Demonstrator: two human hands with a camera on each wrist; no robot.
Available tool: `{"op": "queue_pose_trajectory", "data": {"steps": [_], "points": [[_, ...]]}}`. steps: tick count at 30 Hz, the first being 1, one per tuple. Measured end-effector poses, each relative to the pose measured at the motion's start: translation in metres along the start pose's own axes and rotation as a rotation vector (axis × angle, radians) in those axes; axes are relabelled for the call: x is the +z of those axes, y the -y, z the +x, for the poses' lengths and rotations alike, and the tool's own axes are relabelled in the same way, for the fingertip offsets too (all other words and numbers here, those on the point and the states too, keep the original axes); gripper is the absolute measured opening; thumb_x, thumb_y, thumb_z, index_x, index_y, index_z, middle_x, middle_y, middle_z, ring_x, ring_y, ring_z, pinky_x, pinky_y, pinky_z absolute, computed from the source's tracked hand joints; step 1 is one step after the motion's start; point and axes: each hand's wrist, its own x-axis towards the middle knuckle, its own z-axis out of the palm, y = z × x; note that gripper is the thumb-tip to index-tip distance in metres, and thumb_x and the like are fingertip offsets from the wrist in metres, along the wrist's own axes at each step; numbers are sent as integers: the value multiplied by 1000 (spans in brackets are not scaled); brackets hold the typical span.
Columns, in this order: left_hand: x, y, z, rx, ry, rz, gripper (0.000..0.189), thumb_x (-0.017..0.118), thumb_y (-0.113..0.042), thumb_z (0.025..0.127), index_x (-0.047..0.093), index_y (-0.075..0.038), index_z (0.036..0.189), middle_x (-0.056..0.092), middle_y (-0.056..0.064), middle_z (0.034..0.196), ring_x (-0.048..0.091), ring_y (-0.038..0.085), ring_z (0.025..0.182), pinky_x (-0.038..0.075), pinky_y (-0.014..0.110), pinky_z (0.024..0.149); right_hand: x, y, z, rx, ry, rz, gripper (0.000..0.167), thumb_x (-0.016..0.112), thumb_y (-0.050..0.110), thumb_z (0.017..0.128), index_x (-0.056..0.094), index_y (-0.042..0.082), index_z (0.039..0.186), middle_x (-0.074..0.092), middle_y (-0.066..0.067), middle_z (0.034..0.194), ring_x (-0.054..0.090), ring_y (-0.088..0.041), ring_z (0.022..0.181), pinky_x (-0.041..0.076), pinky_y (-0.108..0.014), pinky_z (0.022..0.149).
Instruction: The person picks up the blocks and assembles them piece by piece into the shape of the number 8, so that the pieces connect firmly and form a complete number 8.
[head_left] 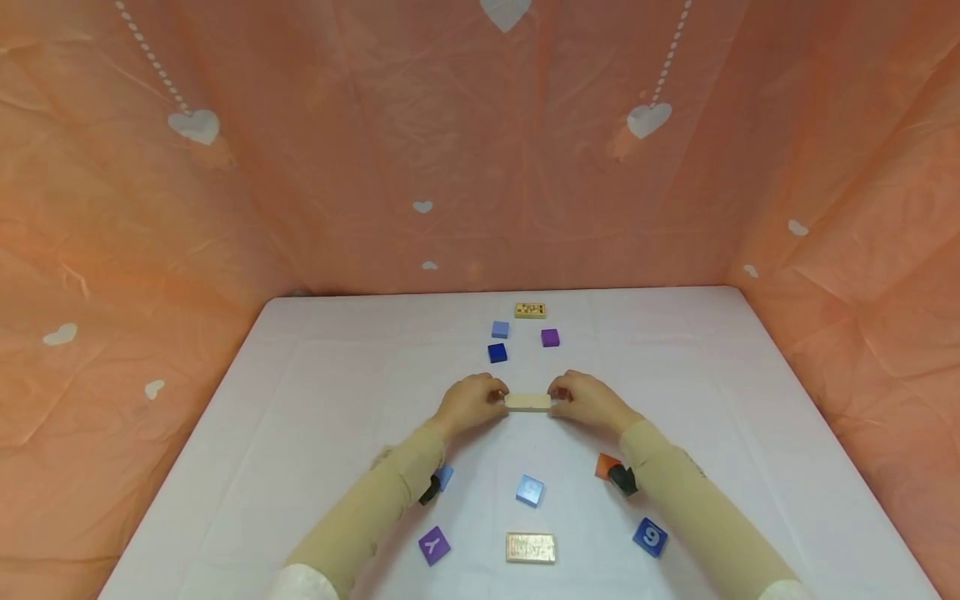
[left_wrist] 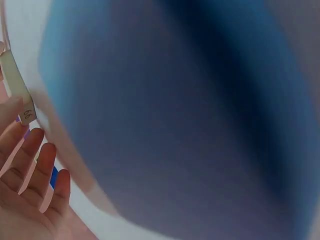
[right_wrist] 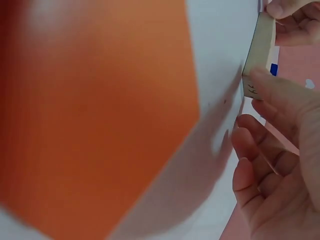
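Between both hands is a small cream rectangular block [head_left: 528,402], lying crosswise near the middle of the white table. My left hand [head_left: 471,402] pinches its left end with thumb and index finger. The right hand [head_left: 588,402] grips the opposite end the same way. In the left wrist view, dark handwritten marks show on the end of the block [left_wrist: 15,80], and that hand's other fingers are spread loosely. The right wrist view shows marks on the other end of the block [right_wrist: 258,47] too, with the remaining fingers gently bent.
Beyond the hands lie a gold bar [head_left: 530,310] and light-blue [head_left: 500,330], purple [head_left: 551,337] and dark-blue blocks [head_left: 497,352]. Nearer are a pale-blue block [head_left: 530,490], another gold bar [head_left: 531,547], a purple letter block [head_left: 434,546] and a blue number block [head_left: 650,537]. An orange block [head_left: 606,465] sits beneath the right wrist.
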Motion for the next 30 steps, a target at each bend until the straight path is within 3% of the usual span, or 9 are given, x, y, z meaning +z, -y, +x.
{"op": "queue_pose_trajectory", "data": {"steps": [7, 14, 19, 30], "points": [[2, 1, 3, -7, -48, 29, 24, 72, -24, 80, 71, -11, 100, 65, 1, 84, 54, 12, 74, 46, 28, 71, 1, 1, 4, 30, 9, 0, 24, 68, 23, 83, 65, 9, 103, 59, -1, 87, 51, -15, 77, 47, -35, 78], [0, 0, 7, -49, -21, -35, 26, 72, -24, 80, 70, -9, 101, 66, 3, 87, 57, 14, 78, 47, 30, 75, -4, 0, 8, 23, 40, -27, 24, 69, 21, 82, 65, 9, 103, 59, -1, 87, 51, -15, 79, 47, -35, 80], [-1, 0, 8, -32, -27, -47, 25, 73, -21, 78, 71, -8, 99, 67, 4, 89, 58, 15, 80, 48, 30, 77, -15, -3, 15, 20, 72, -11, 23, 64, 11, 83, 64, 6, 105, 61, -6, 93, 53, -19, 86, 47, -39, 86], [3, 4, 10, -28, -2, -92, 26, 73, -20, 78, 71, -7, 100, 66, 4, 89, 58, 15, 81, 47, 31, 77, -22, -26, 51, 130, -123, 137, 34, 53, 17, 93, 45, -2, 120, 61, -22, 107, 57, -32, 99, 43, -46, 93]]}}
